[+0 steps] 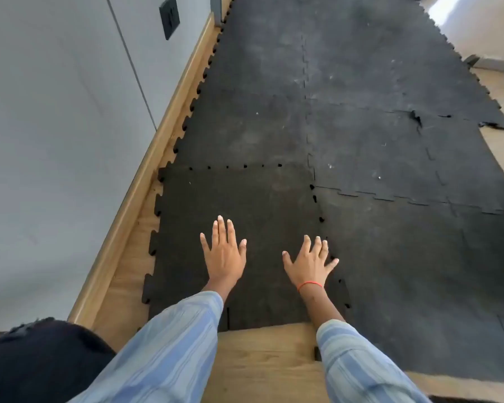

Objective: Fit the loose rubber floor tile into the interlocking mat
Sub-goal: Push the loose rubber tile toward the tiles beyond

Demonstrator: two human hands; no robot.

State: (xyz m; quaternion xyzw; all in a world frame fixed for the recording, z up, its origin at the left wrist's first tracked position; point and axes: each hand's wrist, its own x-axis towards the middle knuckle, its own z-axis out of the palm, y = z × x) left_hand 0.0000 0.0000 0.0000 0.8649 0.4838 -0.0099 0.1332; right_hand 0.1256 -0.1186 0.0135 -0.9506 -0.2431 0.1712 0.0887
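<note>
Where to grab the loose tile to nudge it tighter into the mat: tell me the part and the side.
Probably the loose tile's free left edge, at a protruding tab, coming from the wooden strip by the wall. Those tabs stand clear of any neighbour, while the far and right edges already meet the mat, with small gaps showing. Both hands lie flat on top.

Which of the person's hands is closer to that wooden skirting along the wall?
The left hand. It lies flat mid-tile, toward the skirting board; the right hand rests by the tile's opposite edge.
</note>
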